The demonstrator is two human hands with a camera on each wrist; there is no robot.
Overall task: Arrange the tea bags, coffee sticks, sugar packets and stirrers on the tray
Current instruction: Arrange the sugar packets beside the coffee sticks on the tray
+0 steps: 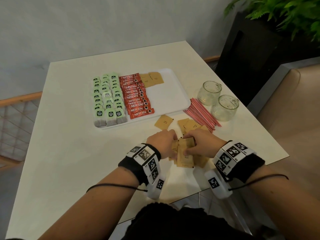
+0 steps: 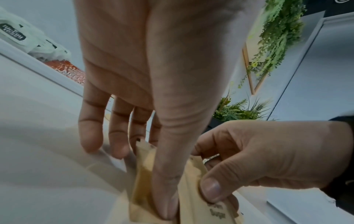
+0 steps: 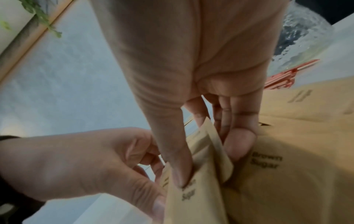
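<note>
Pinched upright between the left hand (image 1: 163, 141) and right hand (image 1: 201, 144), thumbs and fingers curled round it, a bunch of sugar packets (image 1: 184, 153) is held at the table's near edge, the tray (image 1: 166, 97) lying straight ahead.

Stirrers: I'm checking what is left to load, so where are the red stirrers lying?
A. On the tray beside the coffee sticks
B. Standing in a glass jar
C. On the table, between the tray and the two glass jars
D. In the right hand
C: the stirrers lie flat on the table, right of the tray and beside the glass jars.
</note>
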